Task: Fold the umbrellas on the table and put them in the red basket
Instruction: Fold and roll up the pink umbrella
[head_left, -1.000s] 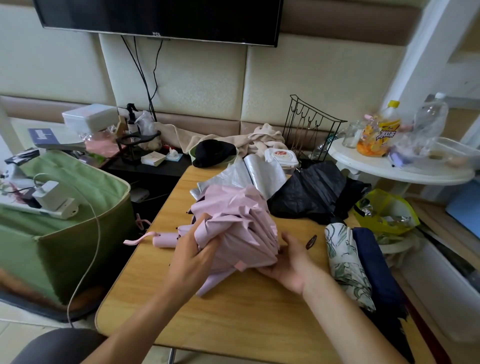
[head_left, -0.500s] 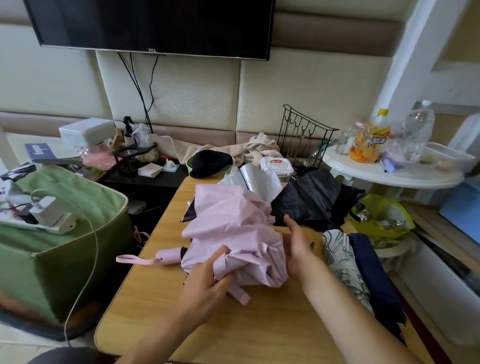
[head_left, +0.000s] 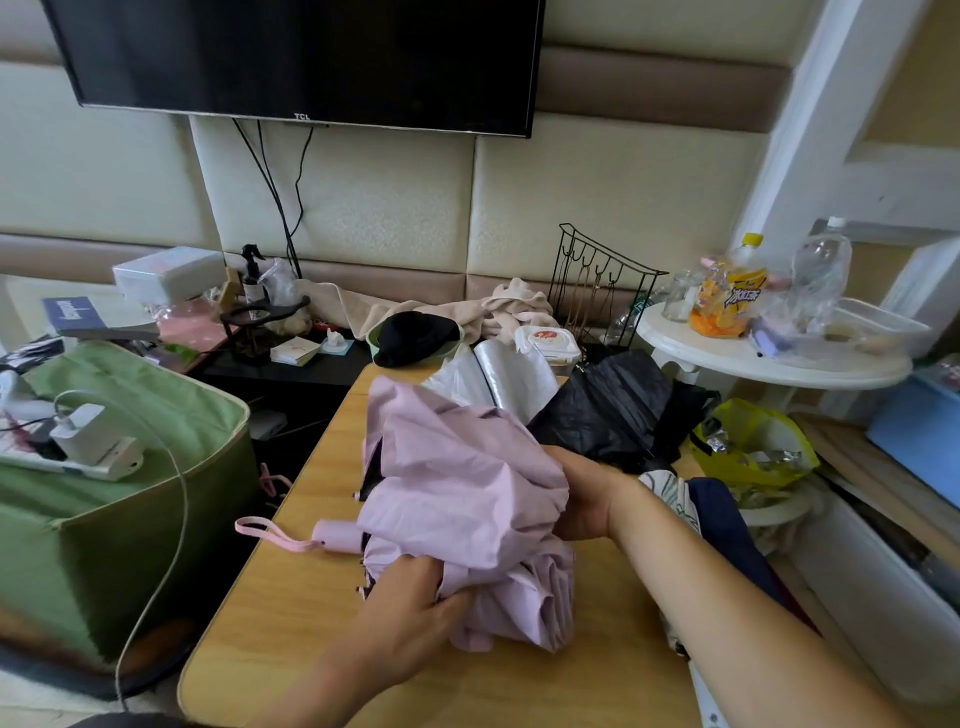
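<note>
While pink umbrella (head_left: 457, 499) lies on table (head_left: 270, 618), left hand (head_left: 410, 613), right hand (head_left: 587, 493) grip clamped on canopy.

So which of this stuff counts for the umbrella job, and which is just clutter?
Job:
pink umbrella, gripped by left hand and right hand
black umbrella
silver umbrella
patterned umbrella
navy umbrella

Clutter:
green bin
charger
wire rack
bottles
yellow bag
</note>
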